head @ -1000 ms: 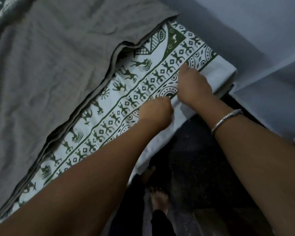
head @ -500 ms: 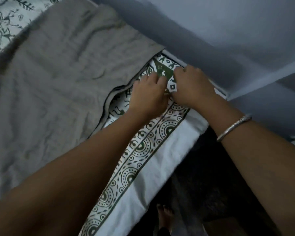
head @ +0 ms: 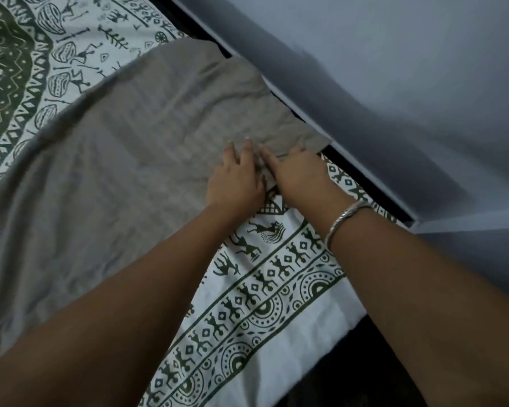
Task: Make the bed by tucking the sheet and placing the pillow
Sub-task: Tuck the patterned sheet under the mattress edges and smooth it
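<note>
Centre frame: left hand [head: 235, 183] presses flat on the grey cloth [head: 130, 171]; right hand [head: 299, 174] touches its edge, grip unclear, above the patterned sheet [head: 276, 289].

- grey sheet [head: 130, 171]: creased, lying over much of the patterned sheet [head: 276, 289], white with green figures.
- left hand [head: 235, 183]: fingers straight, resting on the grey sheet near its corner.
- right hand [head: 299, 174]: just beside it at the same edge; grip blurred.
- silver bangle [head: 347, 218]: on the right wrist.
- blue-grey wall [head: 394, 83]: alongside the bed.
</note>
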Tool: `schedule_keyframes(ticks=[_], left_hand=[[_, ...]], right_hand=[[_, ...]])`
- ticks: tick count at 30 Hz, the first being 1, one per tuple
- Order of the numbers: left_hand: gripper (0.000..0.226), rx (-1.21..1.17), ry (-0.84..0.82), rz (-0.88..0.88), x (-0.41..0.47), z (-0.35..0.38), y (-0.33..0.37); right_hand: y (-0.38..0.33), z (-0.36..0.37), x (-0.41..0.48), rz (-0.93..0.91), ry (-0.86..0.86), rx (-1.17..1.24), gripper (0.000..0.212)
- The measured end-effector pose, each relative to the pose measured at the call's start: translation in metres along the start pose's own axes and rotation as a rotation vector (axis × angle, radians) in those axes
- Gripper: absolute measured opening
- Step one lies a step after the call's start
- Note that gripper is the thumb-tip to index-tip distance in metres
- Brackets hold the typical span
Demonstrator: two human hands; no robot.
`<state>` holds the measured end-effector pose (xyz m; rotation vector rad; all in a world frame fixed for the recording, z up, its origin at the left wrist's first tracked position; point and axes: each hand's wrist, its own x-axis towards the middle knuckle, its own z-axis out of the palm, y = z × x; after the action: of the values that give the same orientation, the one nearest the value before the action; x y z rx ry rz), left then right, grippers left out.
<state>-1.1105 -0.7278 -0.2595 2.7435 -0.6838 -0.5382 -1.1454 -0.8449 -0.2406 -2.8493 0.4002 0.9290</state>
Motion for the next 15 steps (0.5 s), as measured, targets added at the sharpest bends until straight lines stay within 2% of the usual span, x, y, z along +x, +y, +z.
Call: schedule_keyframes(ticks=[4,8,11,13,15], left_hand=[[0.076,-0.023,-0.101,-0.037,0.009,0.002,-0.007],[0.089,-0.106,-0.196,-0.045,0.024,-0.002,-0.012],[0.086,-0.217,-0.167,-0.065,0.035,-0.015,-0.021],[0.081,-0.027,-0.061,-0.061,0.037,-0.018,-0.029],[0.088,0.186,0.012,-0.181,0.041,-0.021,-0.041]], right_hand=[[-0.015,-0.012,0.012,-0.001,-0.133,-0.060,0.069],[-0.034,-0.037,0.023,0.065,-0.231,-0.170,0.039],[-0.040,-0.051,0.033,0.046,-0.369,-0.234,0.042],[-0.036,-0.055,0.040,0.071,-0.419,-0.256,0.051],[-0.032,-0.053,0.047,0.042,-0.443,-0.285,0.056]])
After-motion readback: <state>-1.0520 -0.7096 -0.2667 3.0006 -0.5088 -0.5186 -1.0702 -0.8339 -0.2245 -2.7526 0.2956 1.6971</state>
